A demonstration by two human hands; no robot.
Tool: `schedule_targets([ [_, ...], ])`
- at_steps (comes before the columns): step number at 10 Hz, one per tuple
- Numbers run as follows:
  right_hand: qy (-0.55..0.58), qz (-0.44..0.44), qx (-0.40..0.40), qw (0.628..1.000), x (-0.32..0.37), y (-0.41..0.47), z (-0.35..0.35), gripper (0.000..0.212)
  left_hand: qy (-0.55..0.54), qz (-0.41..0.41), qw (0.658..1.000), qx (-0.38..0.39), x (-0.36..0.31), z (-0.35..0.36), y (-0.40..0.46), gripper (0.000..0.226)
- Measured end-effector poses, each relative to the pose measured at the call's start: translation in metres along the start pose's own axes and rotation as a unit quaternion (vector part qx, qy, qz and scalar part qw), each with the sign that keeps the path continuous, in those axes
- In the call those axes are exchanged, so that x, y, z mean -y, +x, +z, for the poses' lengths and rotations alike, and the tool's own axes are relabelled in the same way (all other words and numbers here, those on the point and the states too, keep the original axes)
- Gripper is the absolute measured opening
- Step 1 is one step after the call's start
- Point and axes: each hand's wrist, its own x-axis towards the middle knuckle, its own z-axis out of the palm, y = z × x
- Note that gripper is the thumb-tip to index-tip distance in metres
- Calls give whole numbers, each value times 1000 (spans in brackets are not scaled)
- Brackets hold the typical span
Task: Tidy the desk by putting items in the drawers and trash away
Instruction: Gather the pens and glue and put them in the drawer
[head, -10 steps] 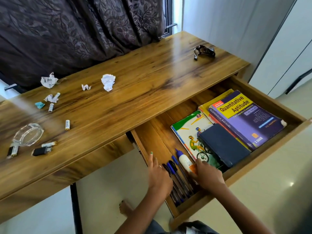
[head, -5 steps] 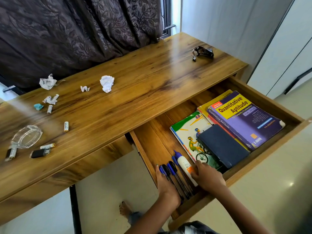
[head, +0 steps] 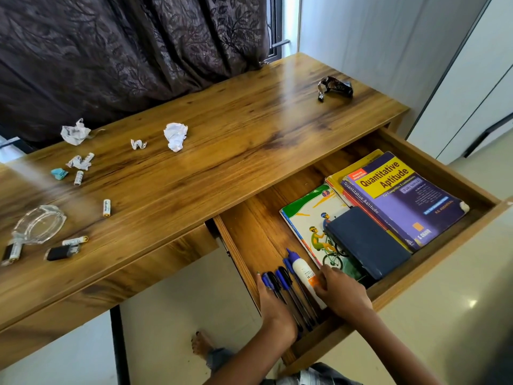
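Observation:
The open wooden drawer (head: 441, 173) holds books (head: 399, 198), a dark blue case (head: 366, 243), several blue pens (head: 288, 290) and a white glue bottle (head: 302, 273). My left hand (head: 273, 309) lies flat along the left side of the pens, inside the drawer's left wall. On the pens' other side, my right hand (head: 341, 293) rests against the glue bottle's lower end, fingers slightly curled. On the desk top (head: 222, 151) lie crumpled papers (head: 175, 136), batteries (head: 106, 207), a lighter (head: 62, 252), a glass ashtray (head: 39, 223) and a crumpled dark wrapper (head: 334, 86).
A dark curtain (head: 125, 51) hangs behind the desk. White cabinet doors (head: 472, 79) stand at the right. My bare foot (head: 202, 343) is on the pale floor under the desk, beside a black desk leg (head: 119, 343).
My left hand has slid from the drawer's left edge to lie against the pens, pressing them toward the glue bottle. My right hand has stayed by the bottle.

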Motion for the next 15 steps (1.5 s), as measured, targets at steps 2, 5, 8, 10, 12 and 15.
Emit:
schedule_targets([
  [2,-37,-24,-35,998,3,-1,1,52,156,-43,984,-69,-18,8,24,70],
  [5,-46,-57,-106,992,-3,-10,1,43,-42,89,973,-210,3,-40,-49,67],
  [8,-42,-134,-259,956,-30,-72,18,44,-155,370,887,-230,-3,-34,-76,90],
  [10,-49,-156,-227,960,-56,-90,34,59,-112,374,882,-263,-6,-30,-71,94],
  [12,-50,-165,-211,962,-57,-85,34,63,-116,335,877,-325,-5,-22,-63,89],
  [15,-54,-160,-182,969,-43,-53,28,63,-167,206,885,-383,7,-27,-53,97],
])
